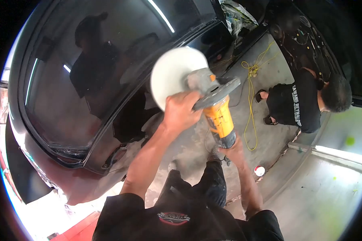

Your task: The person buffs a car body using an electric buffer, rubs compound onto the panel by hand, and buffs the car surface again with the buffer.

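A yellow and grey car polisher [220, 120] with a round white pad [173, 74] is held between my two hands. My left hand [182, 110] is wrapped round its dark loop handle [225, 90] close to the pad. At the rear end of the yellow body, my right hand [234, 150] grips the tool, its fingers partly hidden. The pad overlaps the lower edge of the black car's window area [120, 76] in view; I cannot tell whether it touches the car. The pad looks smooth and blurred.
On the right a co-worker in a black shirt [293, 102] crouches beside another dark vehicle with its door open. A yellow cord [251, 108] runs across the concrete floor [265, 80]. A small white and red can [259, 171] stands near my right forearm. Crumpled plastic sheeting [239, 18] lies at top.
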Demonstrator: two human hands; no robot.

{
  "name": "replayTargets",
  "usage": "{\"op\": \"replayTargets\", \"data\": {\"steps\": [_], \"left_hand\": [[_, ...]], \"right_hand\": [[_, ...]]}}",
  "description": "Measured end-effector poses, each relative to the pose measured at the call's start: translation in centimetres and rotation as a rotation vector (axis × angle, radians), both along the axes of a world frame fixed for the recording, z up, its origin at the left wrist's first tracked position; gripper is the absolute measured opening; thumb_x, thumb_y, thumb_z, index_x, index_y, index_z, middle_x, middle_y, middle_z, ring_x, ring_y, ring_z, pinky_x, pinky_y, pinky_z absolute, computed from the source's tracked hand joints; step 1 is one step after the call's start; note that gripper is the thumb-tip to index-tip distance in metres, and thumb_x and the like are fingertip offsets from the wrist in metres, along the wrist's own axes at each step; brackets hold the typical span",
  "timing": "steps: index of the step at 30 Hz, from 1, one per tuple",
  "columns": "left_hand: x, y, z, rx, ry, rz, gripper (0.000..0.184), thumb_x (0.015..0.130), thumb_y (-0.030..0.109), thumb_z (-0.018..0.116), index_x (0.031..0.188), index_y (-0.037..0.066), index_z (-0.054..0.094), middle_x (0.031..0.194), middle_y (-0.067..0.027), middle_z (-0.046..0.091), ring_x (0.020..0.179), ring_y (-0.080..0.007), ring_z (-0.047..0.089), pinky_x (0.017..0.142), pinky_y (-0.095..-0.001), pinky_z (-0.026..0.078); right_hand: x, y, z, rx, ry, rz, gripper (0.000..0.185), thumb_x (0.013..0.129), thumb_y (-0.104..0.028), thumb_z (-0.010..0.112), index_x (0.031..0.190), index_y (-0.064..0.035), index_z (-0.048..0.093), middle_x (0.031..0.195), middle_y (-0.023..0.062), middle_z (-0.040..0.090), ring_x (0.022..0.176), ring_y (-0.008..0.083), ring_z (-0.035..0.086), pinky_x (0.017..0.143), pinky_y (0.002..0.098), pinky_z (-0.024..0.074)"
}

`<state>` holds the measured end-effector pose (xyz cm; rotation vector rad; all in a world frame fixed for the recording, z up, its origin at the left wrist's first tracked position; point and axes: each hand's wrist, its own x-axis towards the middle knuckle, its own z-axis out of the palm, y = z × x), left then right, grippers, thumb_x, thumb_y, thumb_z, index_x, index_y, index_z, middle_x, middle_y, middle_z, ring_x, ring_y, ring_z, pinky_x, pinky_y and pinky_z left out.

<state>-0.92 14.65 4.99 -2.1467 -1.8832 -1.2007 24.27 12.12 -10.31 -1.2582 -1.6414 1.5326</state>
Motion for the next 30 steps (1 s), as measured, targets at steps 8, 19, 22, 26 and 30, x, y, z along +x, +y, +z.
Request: {"op": "replayTargets", "data": {"steps": [8,19,22,26,30], "left_hand": [[4.5,18.1,-3.7,-0.071,0.067,-0.043,0.022,0.071,0.02,0.069,0.09,0.009,0.068,0.08,-0.0132,0.07,0.072,-0.0343,0.069,0.065,-0.0462,0.055],[2.2,4.7,-2.4,0.074,-0.031,0.027,0.017,0.063,0.012,0.075,0.072,0.008,0.062,0.068,-0.0103,0.064,0.062,-0.0318,0.065,0.056,-0.0408,0.053],[1.4,-8.0,-1.0,0.08,-0.05,0.086,0.018,0.06,0.008,0.075,0.07,0.008,0.06,0.068,-0.0085,0.062,0.058,-0.0294,0.062,0.052,-0.0401,0.05],[-1.6,-26.0,0.4,0.167,-0.073,0.167,0.023,0.063,0.003,0.076,0.065,0.007,0.054,0.06,-0.0075,0.054,0.051,-0.0268,0.055,0.046,-0.0391,0.044],[-6.4,-44.3,0.9,0.115,-0.027,0.264,0.032,0.051,0.009,0.075,0.082,0.009,0.066,0.063,-0.0048,0.053,0.055,-0.0244,0.056,0.049,-0.0389,0.046]], "right_hand": [[3.8,13.4,-1.3,-0.196,0.039,-0.153,0.066,0.058,0.009,0.079,0.119,-0.0001,0.055,0.098,0.0064,0.067,0.087,0.0169,0.064,0.077,0.0311,0.052],[3.7,4.4,-0.8,-0.003,-0.167,-0.004,0.085,0.059,0.006,0.084,0.134,0.0023,0.046,0.116,0.0151,0.063,0.106,0.0282,0.061,0.094,0.0385,0.0477],[3.4,-4.8,-0.9,0.056,-0.213,0.127,0.087,0.059,0.0,0.086,0.135,0.0026,0.045,0.12,0.0186,0.062,0.11,0.031,0.061,0.096,0.0393,0.0471],[0.0,-19.1,0.7,0.194,-0.291,0.192,0.087,0.061,-0.007,0.087,0.136,0.0004,0.044,0.115,0.0207,0.064,0.108,0.0326,0.065,0.093,0.0413,0.05],[-5.8,-33.0,5.4,0.091,-0.269,0.323,0.085,0.062,-0.009,0.086,0.136,-0.0019,0.044,0.109,0.0195,0.068,0.104,0.0328,0.067,0.089,0.0421,0.0527]]}}
